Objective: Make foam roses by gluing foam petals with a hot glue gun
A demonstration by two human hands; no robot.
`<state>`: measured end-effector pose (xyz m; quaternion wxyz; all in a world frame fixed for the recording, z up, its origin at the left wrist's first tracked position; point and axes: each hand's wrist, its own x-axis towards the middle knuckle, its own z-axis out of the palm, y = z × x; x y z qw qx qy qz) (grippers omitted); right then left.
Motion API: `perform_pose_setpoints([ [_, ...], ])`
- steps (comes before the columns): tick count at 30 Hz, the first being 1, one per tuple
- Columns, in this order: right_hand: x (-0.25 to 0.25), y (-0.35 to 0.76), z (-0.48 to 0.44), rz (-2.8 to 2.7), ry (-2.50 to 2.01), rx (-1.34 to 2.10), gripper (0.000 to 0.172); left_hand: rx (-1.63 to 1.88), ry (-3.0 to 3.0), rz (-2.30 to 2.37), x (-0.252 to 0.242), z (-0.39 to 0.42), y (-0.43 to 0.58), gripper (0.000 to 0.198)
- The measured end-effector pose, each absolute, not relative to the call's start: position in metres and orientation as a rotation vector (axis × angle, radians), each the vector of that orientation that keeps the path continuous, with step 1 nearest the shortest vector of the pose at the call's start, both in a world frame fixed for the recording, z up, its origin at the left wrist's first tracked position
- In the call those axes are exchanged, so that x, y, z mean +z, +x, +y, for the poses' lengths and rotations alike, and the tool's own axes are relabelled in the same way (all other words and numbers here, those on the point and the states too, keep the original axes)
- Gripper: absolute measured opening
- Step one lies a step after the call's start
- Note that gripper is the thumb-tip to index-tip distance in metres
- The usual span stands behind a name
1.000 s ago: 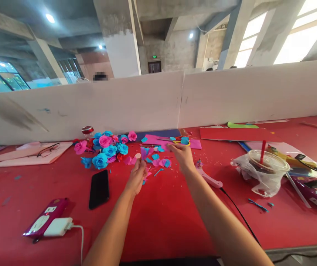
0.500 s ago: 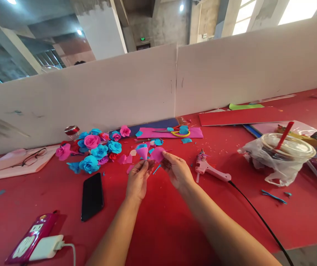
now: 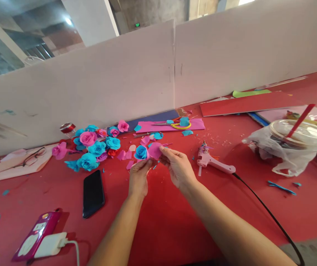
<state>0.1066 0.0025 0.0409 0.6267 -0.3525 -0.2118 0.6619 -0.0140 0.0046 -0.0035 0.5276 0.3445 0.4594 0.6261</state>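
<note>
My left hand (image 3: 138,178) pinches a small blue paper rose (image 3: 141,152) by its base, above the red table (image 3: 161,221). My right hand (image 3: 176,165) pinches a pink paper petal (image 3: 155,150) and holds it against the right side of that rose. Both hands are closed and meet at the table's middle. Loose pink and blue petals (image 3: 132,148) lie just beyond my fingers. A pile of finished blue and pink paper roses (image 3: 93,147) sits to the left of my hands.
A pink glue gun (image 3: 212,162) with a black cord lies right of my hands. Scissors (image 3: 179,125) rest on pink paper at the white partition. A black phone (image 3: 93,193), a power strip (image 3: 36,236), glasses (image 3: 32,157) and a bagged lidded cup (image 3: 294,142) surround the work spot.
My right hand came back from the scissors area with a pink petal and brought it to the blue rose in my left hand. The view tilted downward.
</note>
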Motion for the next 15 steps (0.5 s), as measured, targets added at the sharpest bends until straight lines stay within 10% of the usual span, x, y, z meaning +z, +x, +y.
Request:
perform_pose_setpoints([
  [15, 0.0360, 0.1019, 0.0013, -0.495, -0.786, 1.401, 0.021, 1.619, 0.927, 1.167, -0.0078, 0.0038, -0.0133, 0.019],
])
